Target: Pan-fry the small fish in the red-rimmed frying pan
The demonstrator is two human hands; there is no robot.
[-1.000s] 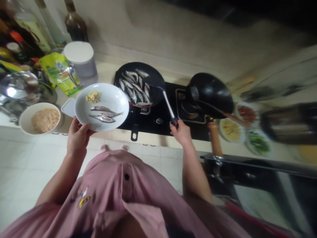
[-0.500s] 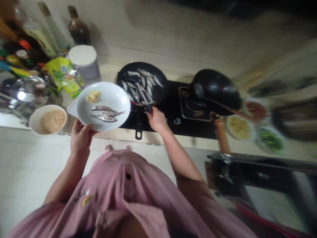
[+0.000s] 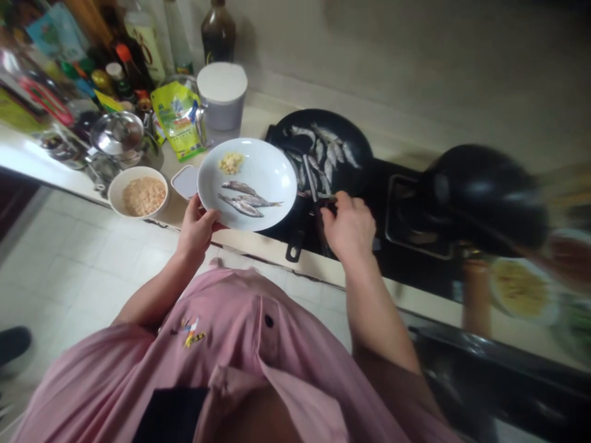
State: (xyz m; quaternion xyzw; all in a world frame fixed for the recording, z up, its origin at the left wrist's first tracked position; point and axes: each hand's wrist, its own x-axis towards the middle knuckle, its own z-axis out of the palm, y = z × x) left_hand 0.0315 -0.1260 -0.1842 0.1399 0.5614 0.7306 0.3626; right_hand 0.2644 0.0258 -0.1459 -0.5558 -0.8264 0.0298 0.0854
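Note:
My left hand (image 3: 198, 231) grips the near left rim of a white plate (image 3: 277, 175), thumb on top. Three small silvery fish (image 3: 247, 200) lie on it beside a little heap of chopped garlic (image 3: 231, 163). A black frying pan (image 3: 355, 132) holds several more fish (image 3: 330, 151) and the head of a spatula (image 3: 310, 175), whose handle leans over the near rim. Just right of that handle is my right hand (image 3: 349, 226), its thumb by the handle and its fingers loosely bent and apart, not wrapped round it. Part of the pan is hidden behind the plate.
A bowl of pale brown food (image 3: 144, 195), a yellow-green pouch (image 3: 178, 117) and a white-lidded container (image 3: 222, 95) stand left, before several bottles (image 3: 218, 34). A black wok (image 3: 480, 197) sits on the right burner. Beyond it is a plate of yellow pieces (image 3: 521, 286).
My right hand has loosened from the spatula handle and shifted to its right. The spatula now rests in the pan. The view has swung right; my left hand still holds the plate.

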